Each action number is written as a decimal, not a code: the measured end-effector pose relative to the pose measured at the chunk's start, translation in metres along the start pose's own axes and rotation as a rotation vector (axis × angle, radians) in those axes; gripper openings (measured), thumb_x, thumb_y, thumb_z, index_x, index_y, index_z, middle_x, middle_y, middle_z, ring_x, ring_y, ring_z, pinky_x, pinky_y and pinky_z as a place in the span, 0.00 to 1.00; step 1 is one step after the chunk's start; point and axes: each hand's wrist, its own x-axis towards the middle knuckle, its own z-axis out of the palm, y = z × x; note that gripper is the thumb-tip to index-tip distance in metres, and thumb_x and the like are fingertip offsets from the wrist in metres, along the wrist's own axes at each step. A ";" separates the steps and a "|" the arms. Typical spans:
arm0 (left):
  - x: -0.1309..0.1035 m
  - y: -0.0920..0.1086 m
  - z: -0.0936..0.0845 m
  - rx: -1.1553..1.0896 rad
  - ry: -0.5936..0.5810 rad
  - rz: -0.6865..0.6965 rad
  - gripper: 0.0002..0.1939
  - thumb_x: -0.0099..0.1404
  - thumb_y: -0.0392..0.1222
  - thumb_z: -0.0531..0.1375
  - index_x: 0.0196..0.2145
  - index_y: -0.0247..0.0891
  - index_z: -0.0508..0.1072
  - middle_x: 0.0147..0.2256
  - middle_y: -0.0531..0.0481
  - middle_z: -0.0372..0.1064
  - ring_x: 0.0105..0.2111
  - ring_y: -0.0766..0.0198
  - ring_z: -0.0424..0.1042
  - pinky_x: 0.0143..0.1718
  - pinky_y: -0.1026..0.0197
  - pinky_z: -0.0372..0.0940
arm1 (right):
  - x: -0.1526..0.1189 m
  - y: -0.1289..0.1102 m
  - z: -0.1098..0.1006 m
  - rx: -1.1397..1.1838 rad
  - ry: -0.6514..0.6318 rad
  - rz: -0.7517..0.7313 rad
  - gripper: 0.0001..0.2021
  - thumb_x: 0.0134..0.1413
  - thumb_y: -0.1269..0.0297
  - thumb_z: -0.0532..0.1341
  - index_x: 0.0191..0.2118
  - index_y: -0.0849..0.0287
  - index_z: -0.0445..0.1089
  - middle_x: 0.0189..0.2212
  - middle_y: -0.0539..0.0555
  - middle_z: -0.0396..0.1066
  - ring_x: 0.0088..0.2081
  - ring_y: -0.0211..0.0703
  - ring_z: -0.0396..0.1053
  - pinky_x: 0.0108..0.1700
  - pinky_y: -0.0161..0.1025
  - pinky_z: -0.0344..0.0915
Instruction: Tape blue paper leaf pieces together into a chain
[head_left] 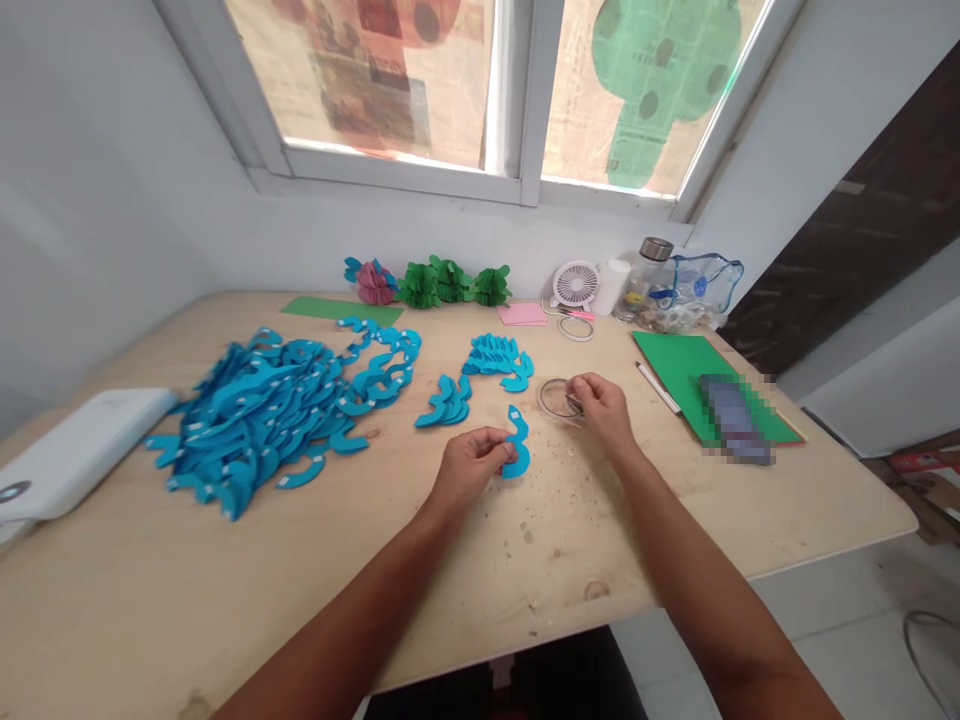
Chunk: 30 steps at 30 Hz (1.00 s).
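Observation:
Between the thumb and fingers of my left hand (474, 460) is a curved blue paper cutout (516, 459) with a small white patch near its upper tip. My right hand (602, 408) is closed at the right edge of a clear roll of tape (553, 402), which rests on the table. Its fingertips partly hide that side of the roll. Just beyond my left hand lies a small cluster of blue paper arcs (448, 402). Another overlapping group of arcs (491, 357) lies farther back.
A large heap of blue paper arcs (259, 400) covers the left of the wooden table (420, 590), beside a white device (94, 445). Green sheets (667, 360) and a blurred phone (735, 418) lie right. Paper ornaments (450, 282), a fan (576, 285) and a bottle (645, 275) stand behind.

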 end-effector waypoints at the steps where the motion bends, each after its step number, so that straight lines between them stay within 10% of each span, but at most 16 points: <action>1: 0.000 0.001 0.000 -0.003 0.003 -0.006 0.05 0.45 0.37 0.62 0.24 0.35 0.74 0.19 0.52 0.70 0.20 0.67 0.67 0.22 0.66 0.60 | 0.003 0.007 -0.006 -0.102 0.047 0.029 0.12 0.53 0.60 0.51 0.29 0.59 0.69 0.26 0.51 0.70 0.29 0.40 0.65 0.33 0.36 0.59; 10: -0.001 0.001 0.001 -0.003 -0.010 -0.030 0.06 0.45 0.38 0.62 0.24 0.35 0.74 0.19 0.52 0.70 0.20 0.68 0.66 0.22 0.66 0.59 | 0.006 0.023 -0.018 -0.737 -0.040 0.031 0.08 0.49 0.68 0.56 0.32 0.57 0.72 0.32 0.57 0.72 0.37 0.48 0.64 0.37 0.41 0.55; 30: 0.000 -0.001 0.000 0.005 -0.014 -0.032 0.06 0.46 0.37 0.61 0.25 0.34 0.73 0.19 0.53 0.70 0.21 0.68 0.67 0.23 0.67 0.59 | 0.006 0.012 -0.016 -0.690 -0.065 0.121 0.05 0.45 0.67 0.56 0.26 0.58 0.68 0.28 0.53 0.71 0.32 0.41 0.64 0.32 0.36 0.52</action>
